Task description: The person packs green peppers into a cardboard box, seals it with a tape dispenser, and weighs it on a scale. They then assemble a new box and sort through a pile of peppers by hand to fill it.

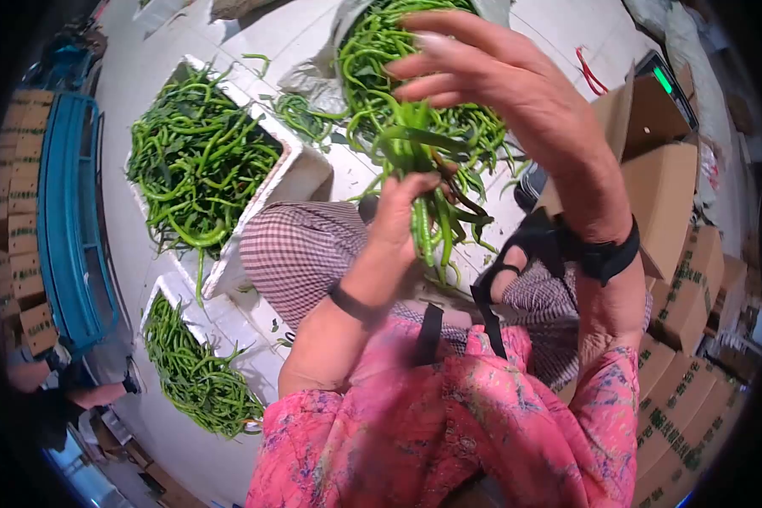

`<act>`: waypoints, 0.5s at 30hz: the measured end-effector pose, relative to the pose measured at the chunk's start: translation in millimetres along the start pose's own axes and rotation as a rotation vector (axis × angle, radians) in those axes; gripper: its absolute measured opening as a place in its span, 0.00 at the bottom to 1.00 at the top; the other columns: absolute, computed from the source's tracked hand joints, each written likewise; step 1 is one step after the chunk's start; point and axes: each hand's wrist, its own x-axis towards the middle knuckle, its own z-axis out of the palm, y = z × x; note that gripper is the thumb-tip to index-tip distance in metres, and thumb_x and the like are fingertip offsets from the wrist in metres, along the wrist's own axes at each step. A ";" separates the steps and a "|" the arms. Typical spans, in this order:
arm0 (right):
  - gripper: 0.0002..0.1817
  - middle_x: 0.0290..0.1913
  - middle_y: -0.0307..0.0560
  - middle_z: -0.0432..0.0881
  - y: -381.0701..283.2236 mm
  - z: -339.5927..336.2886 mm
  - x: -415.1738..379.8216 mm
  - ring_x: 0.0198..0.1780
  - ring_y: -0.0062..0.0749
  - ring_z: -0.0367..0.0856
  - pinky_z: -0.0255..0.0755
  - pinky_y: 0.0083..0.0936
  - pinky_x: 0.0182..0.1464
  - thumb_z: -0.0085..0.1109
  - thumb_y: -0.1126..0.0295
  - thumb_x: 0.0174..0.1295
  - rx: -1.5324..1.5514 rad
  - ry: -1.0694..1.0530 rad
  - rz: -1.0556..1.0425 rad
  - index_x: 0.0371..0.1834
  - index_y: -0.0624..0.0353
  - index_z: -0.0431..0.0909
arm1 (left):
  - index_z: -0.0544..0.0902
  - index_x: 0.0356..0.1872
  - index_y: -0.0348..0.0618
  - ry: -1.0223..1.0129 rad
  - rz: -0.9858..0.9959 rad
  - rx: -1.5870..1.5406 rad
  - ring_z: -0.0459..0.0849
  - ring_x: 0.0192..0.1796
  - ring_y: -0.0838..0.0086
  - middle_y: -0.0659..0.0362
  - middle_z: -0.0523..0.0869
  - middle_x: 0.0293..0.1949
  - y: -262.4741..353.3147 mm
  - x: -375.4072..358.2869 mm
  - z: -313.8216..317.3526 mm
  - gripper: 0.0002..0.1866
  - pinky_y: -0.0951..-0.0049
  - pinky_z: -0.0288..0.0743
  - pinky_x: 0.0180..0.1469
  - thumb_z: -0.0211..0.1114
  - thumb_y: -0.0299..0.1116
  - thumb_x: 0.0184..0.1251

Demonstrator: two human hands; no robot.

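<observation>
My left hand [400, 212] is closed around a bunch of long green chili peppers [427, 222], held upright in front of my lap. Dark, bent peppers and stems stick out of the bunch on its right side. Above the bunch hovers my right hand [491, 72], its fingers stretched out and apart, with nothing visible in them; the fingertips are slightly blurred. Behind it a large sack [309, 78] lies open, spilling a heap of green chili peppers [372, 51] onto the floor.
Left of me stands a white foam box [300, 173] piled with peppers, and a smaller white box [196, 317] holds more. Cardboard cartons [686, 279] are stacked on the right. A blue cart [68, 212] and another person's arm [97, 395] are at far left.
</observation>
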 end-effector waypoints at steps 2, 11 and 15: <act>0.29 0.52 0.49 0.83 35.2 -39.4 -32.7 0.52 0.25 0.80 0.73 0.24 0.56 0.57 0.55 0.70 -0.117 0.093 0.092 0.67 0.65 0.70 | 0.74 0.56 0.29 -0.068 0.024 -0.086 0.85 0.38 0.70 0.46 0.85 0.47 1.1 -2.0 -0.4 0.21 0.73 0.85 0.42 0.62 0.22 0.61; 0.21 0.41 0.47 0.86 114.1 -11.8 -128.2 0.41 0.24 0.82 0.75 0.24 0.46 0.57 0.63 0.70 -0.123 0.129 0.268 0.58 0.68 0.76 | 0.75 0.57 0.35 -0.095 -0.010 0.105 0.86 0.44 0.70 0.48 0.84 0.55 -6.8 -10.4 37.9 0.22 0.71 0.82 0.47 0.59 0.19 0.60; 0.25 0.51 0.62 0.83 115.4 -38.8 -155.0 0.51 0.40 0.85 0.77 0.34 0.57 0.49 0.63 0.74 0.556 0.314 0.320 0.63 0.76 0.68 | 0.67 0.66 0.32 -0.154 -0.045 -0.070 0.82 0.41 0.69 0.36 0.73 0.65 -8.8 -4.0 19.6 0.31 0.60 0.78 0.53 0.59 0.25 0.58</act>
